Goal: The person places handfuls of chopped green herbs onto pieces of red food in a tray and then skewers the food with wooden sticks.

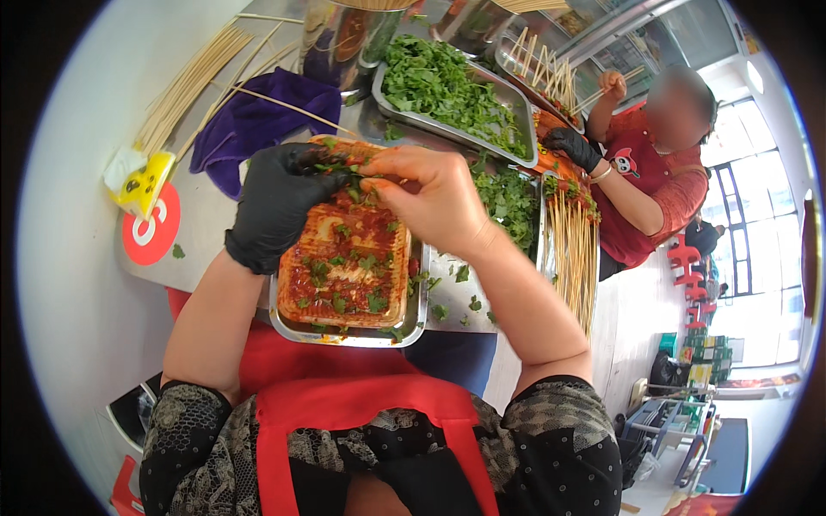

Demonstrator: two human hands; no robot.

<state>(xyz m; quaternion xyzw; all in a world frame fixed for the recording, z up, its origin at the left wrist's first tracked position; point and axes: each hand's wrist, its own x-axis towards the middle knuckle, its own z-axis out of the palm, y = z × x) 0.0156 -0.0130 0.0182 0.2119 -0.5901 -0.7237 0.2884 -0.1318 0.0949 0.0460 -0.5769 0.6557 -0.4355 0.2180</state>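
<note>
My left hand (274, 206), in a black glove, and my bare right hand (432, 190) meet above a clear plastic container (342, 242). Between their fingertips is a small bunch of cilantro (353, 188) with red sauce about it; my fingers hide most of what is held. Red sauce and bits of leaf smear the container, which appears to lie bottom up. It rests in a shallow metal tray (348, 338) at the table's near edge. A bamboo skewer (290, 109) slants across a purple cloth (261, 129) beyond my left hand.
A metal tray (532, 145) of chopped cilantro lies ahead, with loose cilantro (506, 200) nearer. Filled skewers (571, 258) lie at right. A co-worker's gloved hand (574, 148) is beside them; the other hand (613, 84) holds skewers. Bare skewers (193, 84) in a yellow wrapper lie left.
</note>
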